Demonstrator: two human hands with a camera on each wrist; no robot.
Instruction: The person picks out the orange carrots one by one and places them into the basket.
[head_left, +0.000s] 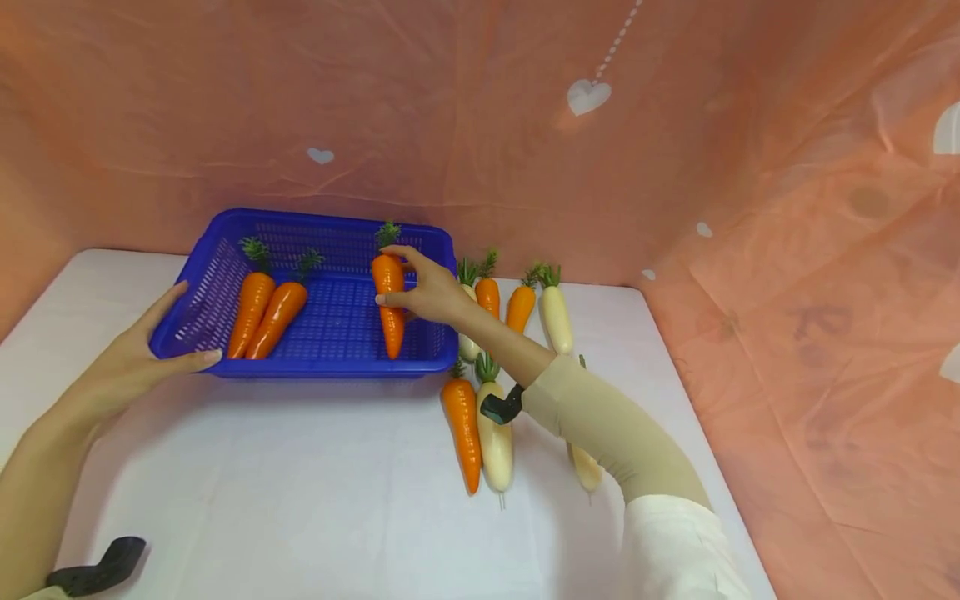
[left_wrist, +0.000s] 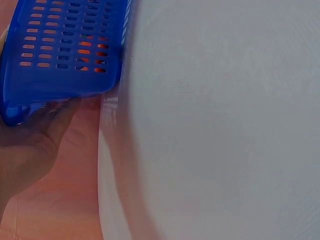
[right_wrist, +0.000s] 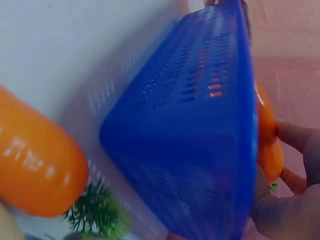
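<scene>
A blue plastic basket (head_left: pixel 315 367) with slotted walls stands toward the back of the table. My right hand (head_left: pixel 431 287) pinches an orange carrot (head_left: pixel 392 325) between thumb and fingers, over the basket's right end. The carrot hangs with its green top (head_left: pixel 387 233) away from me, its tip toward the front rim. At the basket's left front corner my left hand (head_left: pixel 123 367) grips the rim, thumb along the front and fingers on the left side. Two more carrots, a left one (head_left: pixel 251 312) and a right one (head_left: pixel 279 318), lie side by side in the basket's left half.
Right of the basket lie several carrots, one nearest the front (head_left: pixel 462 433), and several white radishes, one beside it (head_left: pixel 495 450) and one farther back (head_left: pixel 557 321). My right forearm covers part of them. A peach-coloured cloth (head_left: pixel 480 108) hangs behind the white table (head_left: pixel 315 500).
</scene>
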